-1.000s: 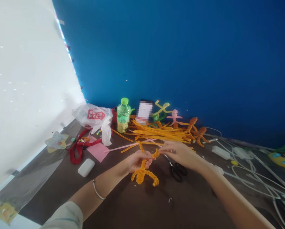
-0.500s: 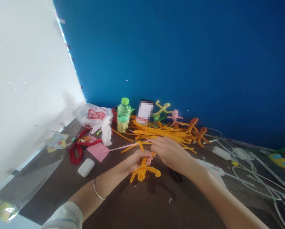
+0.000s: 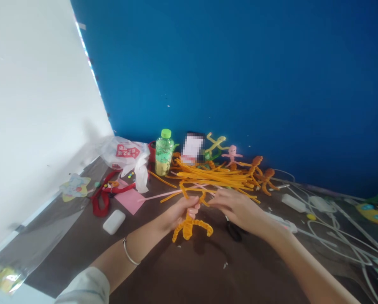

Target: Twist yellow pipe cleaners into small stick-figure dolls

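My left hand (image 3: 185,210) is closed around the middle of an orange pipe-cleaner figure (image 3: 188,230). Two coiled limbs and a rounded end hang below the fist, and two orange strands stick up above it. My right hand (image 3: 235,207) is closed at the fingertips, pinching the tip of the right-hand strand, which bends toward it. Just beyond both hands lies a pile of loose orange pipe cleaners (image 3: 214,175). A pink pipe cleaner (image 3: 163,194) runs behind the left hand. Dark-handled scissors or pliers (image 3: 233,231) lie partly under my right hand.
Finished figures, a pink one (image 3: 232,155) and orange ones (image 3: 266,181), stand behind the pile. A green-capped bottle (image 3: 164,154), plastic bag (image 3: 125,152), pink paper (image 3: 131,202) and white case (image 3: 114,222) are leftward. White cables (image 3: 328,236) tangle on the right.
My right hand has moved a little right and away from the left, drawing out the orange strand. More of the dark-handled tool shows beneath it. My left hand stays in place.
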### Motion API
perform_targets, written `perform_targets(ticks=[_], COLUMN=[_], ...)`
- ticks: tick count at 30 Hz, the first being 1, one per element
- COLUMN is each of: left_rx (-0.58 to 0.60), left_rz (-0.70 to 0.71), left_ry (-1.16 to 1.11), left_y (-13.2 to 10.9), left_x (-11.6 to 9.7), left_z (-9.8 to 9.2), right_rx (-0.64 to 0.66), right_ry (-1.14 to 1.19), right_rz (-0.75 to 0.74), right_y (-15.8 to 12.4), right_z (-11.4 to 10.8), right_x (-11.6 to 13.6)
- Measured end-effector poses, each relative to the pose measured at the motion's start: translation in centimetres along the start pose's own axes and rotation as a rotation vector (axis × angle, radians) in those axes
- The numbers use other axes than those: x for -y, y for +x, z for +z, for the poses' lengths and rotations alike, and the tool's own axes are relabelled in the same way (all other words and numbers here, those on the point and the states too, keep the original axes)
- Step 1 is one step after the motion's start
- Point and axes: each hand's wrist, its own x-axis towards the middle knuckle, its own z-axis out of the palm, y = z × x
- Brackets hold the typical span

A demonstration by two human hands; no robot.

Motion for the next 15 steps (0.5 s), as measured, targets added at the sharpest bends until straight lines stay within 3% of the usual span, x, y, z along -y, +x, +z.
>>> perform_targets(ticks=[8, 15], left_rx=[-0.018, -0.092], left_rz=[-0.193, -0.116], left_ry=[0.375, 0.417], left_y=[0.3, 0.6], left_x=[0.2, 0.5], left_z=[0.1, -0.1], right_rx=[0.076, -0.01], right_ry=[-0.019, -0.3], right_rz=[-0.035, -0.089], right_y=[1.4, 2.4], right_z=[-0.3, 0.1], right_x=[-0.4, 1.8])
